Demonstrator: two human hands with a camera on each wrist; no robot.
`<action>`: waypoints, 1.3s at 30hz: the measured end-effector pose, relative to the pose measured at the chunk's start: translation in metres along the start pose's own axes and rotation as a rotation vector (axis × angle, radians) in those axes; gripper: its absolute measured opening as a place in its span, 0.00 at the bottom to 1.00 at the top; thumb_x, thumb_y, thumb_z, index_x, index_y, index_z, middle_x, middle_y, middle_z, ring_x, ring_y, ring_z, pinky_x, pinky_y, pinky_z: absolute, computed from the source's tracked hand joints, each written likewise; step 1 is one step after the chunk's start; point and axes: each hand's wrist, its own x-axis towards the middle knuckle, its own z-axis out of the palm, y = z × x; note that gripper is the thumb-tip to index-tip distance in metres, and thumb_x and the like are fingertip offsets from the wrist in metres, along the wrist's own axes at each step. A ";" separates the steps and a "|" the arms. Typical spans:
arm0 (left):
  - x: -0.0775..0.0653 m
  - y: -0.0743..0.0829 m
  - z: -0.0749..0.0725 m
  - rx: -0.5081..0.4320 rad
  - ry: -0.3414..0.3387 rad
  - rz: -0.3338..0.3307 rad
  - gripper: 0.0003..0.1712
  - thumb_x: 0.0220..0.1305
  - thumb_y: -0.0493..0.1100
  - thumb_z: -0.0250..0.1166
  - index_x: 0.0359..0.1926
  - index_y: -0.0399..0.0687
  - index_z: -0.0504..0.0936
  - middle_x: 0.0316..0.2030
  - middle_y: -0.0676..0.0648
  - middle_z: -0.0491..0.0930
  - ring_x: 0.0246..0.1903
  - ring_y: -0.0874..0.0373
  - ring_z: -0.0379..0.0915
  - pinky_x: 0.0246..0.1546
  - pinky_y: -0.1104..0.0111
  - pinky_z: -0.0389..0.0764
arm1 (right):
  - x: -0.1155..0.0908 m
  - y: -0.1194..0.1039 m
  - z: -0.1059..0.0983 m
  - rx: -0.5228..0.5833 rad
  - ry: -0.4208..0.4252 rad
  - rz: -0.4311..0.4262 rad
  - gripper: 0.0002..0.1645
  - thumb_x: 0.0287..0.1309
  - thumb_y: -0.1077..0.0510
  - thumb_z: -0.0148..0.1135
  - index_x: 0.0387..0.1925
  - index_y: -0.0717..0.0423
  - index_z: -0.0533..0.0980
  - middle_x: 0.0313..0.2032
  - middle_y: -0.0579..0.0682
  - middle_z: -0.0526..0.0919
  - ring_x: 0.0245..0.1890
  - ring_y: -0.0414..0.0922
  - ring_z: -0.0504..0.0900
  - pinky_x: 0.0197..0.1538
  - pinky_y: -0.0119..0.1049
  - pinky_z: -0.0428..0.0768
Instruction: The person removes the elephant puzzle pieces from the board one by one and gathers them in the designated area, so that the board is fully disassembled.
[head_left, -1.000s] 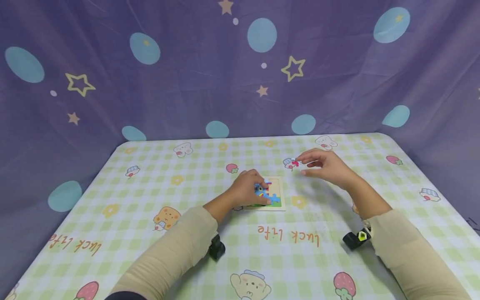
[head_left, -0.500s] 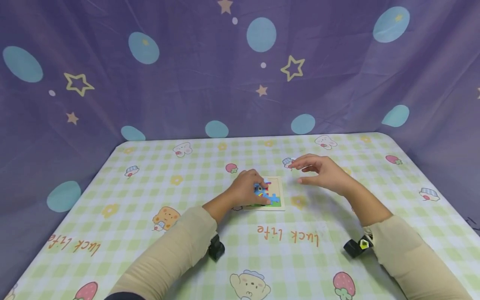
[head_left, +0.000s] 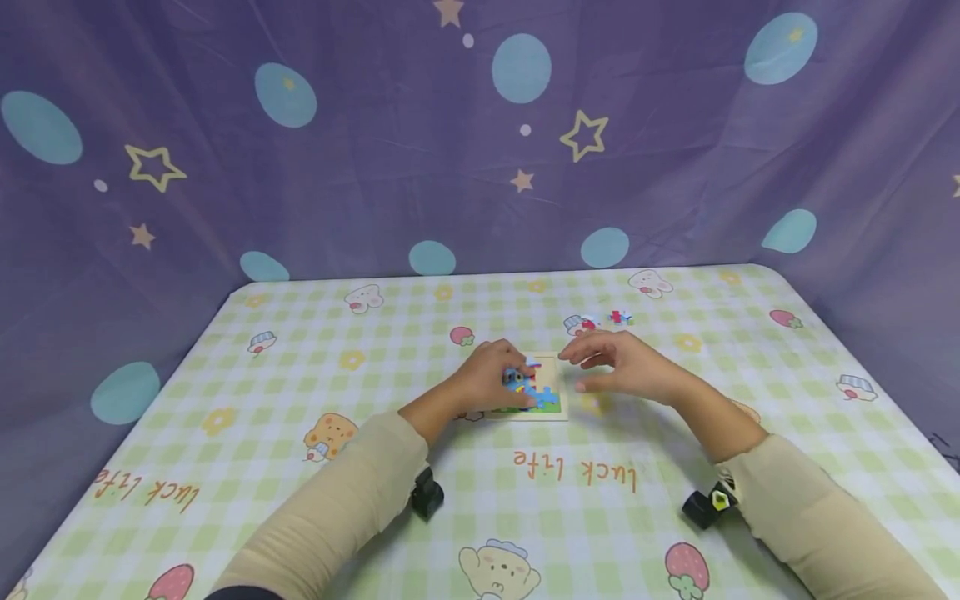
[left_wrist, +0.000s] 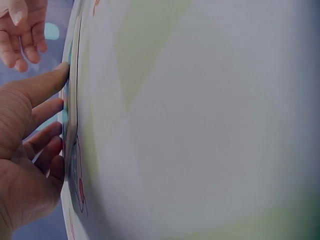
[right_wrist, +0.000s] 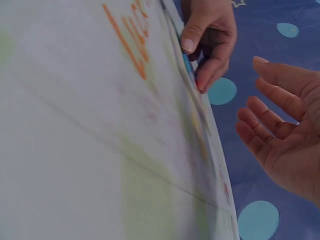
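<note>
A small wooden jigsaw tray [head_left: 551,367] lies on the table, partly filled with blue, red and green pieces. Its right part shows bare wood. My left hand [head_left: 487,375] spans the tray's left side and covers much of the picture. In the left wrist view, the thumb [left_wrist: 52,82] and fingertips press on the tray's top face. To the right of the tray hovers my right hand [head_left: 626,367], thumb and fingers apart. The right wrist view shows that hand [right_wrist: 285,125] with nothing between its fingers. Loose red-and-blue jigsaw pieces [head_left: 620,317] lie beyond the right hand.
A green-and-white checked tablecloth [head_left: 375,533] with printed cartoon figures and lettering covers the table. Behind it hangs a purple curtain [head_left: 360,167] with stars and dots. Black wrist cameras [head_left: 427,493] sit under both sleeves.
My right hand has moved left and nearer, from beside the loose pieces to just right of the tray. The loose pieces now show more fully. My left hand has stayed on the tray.
</note>
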 end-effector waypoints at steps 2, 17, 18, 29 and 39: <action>0.000 -0.003 0.000 -0.002 -0.010 0.016 0.26 0.52 0.53 0.76 0.53 0.51 0.85 0.54 0.50 0.74 0.54 0.52 0.67 0.56 0.60 0.69 | 0.002 0.000 0.003 -0.006 -0.027 0.010 0.24 0.52 0.68 0.71 0.52 0.68 0.78 0.53 0.58 0.78 0.54 0.60 0.76 0.58 0.49 0.75; -0.003 -0.008 -0.007 -0.040 -0.077 0.045 0.30 0.55 0.50 0.75 0.59 0.50 0.81 0.60 0.49 0.70 0.60 0.49 0.63 0.60 0.57 0.67 | 0.018 0.004 0.018 -0.189 -0.208 0.024 0.21 0.52 0.63 0.73 0.50 0.64 0.81 0.48 0.54 0.81 0.47 0.50 0.79 0.53 0.43 0.78; -0.003 -0.008 -0.007 -0.045 -0.079 0.045 0.29 0.55 0.49 0.75 0.58 0.50 0.81 0.60 0.48 0.70 0.60 0.49 0.63 0.60 0.57 0.67 | 0.019 0.004 0.018 -0.210 -0.211 0.020 0.21 0.52 0.63 0.73 0.49 0.64 0.82 0.47 0.53 0.81 0.46 0.49 0.79 0.52 0.42 0.78; 0.000 -0.011 -0.005 -0.054 -0.083 0.050 0.26 0.56 0.47 0.75 0.56 0.50 0.83 0.59 0.48 0.70 0.60 0.49 0.64 0.59 0.57 0.69 | 0.023 0.003 0.023 -0.353 -0.220 0.036 0.19 0.52 0.65 0.72 0.48 0.58 0.83 0.42 0.46 0.80 0.41 0.43 0.77 0.47 0.37 0.78; 0.001 -0.010 -0.006 -0.022 -0.066 0.055 0.27 0.54 0.48 0.76 0.56 0.51 0.83 0.58 0.48 0.72 0.57 0.51 0.65 0.59 0.58 0.67 | 0.022 0.002 0.023 -0.346 -0.219 0.081 0.18 0.53 0.65 0.71 0.47 0.56 0.82 0.43 0.47 0.78 0.41 0.44 0.75 0.48 0.39 0.77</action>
